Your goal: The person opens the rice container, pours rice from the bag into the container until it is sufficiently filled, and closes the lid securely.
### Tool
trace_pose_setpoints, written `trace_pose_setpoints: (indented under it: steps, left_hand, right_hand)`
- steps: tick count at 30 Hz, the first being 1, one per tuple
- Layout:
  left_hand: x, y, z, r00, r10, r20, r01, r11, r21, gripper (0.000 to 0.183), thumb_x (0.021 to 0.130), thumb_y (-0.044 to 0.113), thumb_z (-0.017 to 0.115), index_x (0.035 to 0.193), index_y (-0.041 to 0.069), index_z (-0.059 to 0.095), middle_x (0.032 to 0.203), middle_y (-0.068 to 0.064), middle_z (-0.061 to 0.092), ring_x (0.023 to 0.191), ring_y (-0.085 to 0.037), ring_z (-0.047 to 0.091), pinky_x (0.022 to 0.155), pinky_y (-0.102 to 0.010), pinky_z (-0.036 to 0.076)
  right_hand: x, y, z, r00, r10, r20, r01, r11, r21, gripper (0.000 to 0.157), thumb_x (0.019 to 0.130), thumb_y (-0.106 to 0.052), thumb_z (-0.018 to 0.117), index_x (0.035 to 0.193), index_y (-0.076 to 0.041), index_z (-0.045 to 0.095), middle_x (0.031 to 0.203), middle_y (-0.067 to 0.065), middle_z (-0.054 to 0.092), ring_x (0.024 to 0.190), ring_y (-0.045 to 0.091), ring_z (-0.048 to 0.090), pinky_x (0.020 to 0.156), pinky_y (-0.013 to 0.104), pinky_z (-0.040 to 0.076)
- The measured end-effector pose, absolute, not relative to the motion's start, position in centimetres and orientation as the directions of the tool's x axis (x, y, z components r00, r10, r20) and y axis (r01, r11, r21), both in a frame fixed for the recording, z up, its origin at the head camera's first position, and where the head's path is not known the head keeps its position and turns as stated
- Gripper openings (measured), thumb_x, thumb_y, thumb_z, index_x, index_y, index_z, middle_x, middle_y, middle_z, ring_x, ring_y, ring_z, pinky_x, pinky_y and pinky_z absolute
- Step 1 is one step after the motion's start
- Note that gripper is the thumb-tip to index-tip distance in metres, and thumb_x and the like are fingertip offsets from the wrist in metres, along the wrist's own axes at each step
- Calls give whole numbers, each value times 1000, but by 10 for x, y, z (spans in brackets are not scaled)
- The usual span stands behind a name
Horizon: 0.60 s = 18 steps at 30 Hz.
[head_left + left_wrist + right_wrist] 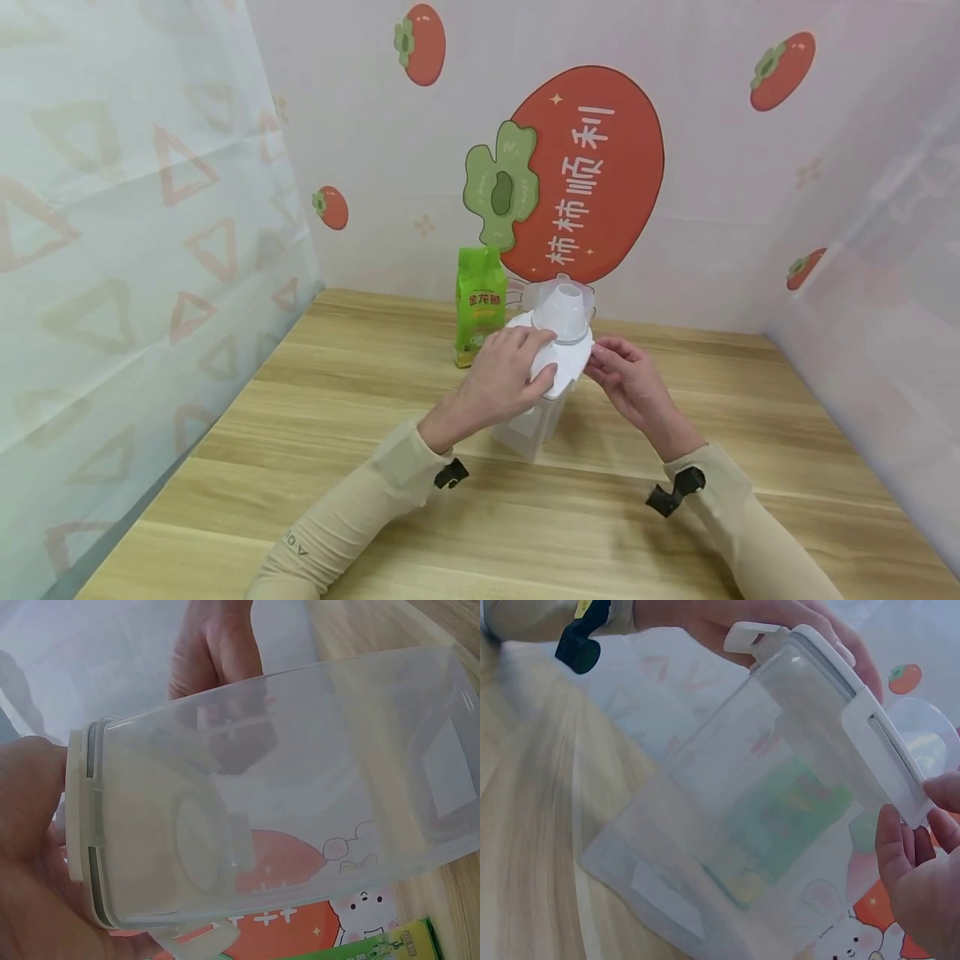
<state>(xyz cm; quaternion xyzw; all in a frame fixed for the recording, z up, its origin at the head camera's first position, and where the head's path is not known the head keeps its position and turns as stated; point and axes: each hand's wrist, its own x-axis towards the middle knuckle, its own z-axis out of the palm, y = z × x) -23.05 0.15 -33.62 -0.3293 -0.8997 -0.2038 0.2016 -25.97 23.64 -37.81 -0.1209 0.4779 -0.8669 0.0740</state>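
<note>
Both hands are at the top of a tall clear box (521, 429), which sits between them on the wooden table (300, 467) with its white lid (572, 362) on. From the left hand (498, 379), the lid is at about 3 o'clock; from the right hand (633, 387), it is at about 9 o'clock. The left hand rests flat across the lid, with its fingers spread a bit and its thumb apart from them. The right hand is nearly closed, and its thumb and fingers pinch the end of a white flap (877, 761) on the side of the lid. On top, at the lid's 12 o'clock end, sits a see-through cup (564, 310). A green bag (480, 308) stands up behind the box, at its 10 o'clock. Low on the box is a white label (667, 898).
</note>
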Motion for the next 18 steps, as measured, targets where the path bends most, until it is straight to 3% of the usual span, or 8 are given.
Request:
trace_pose_setpoints:
  steps: [8, 18]
  left_hand:
    - [-232, 2, -337, -683, 515, 517, 687, 695, 215, 41, 96, 35, 56, 132, 14, 56, 124, -5, 63, 116, -22, 58, 101, -43, 47]
    - [-231, 1, -336, -683, 529, 504, 696, 680, 230, 40, 95, 35, 58, 132, 17, 57, 124, -5, 62, 115, -22, 58, 99, -43, 49]
  right_hand:
    - [-261, 239, -380, -951, -291, 101, 89, -574, -814, 20, 99, 2, 49, 94, -6, 67, 91, 5, 69, 86, 16, 68, 82, 28, 58]
    - [-265, 247, -382, -921, -376, 105, 115, -520, -846, 21, 101, -2, 47, 96, -8, 66, 92, 2, 68, 87, 14, 67, 84, 28, 58]
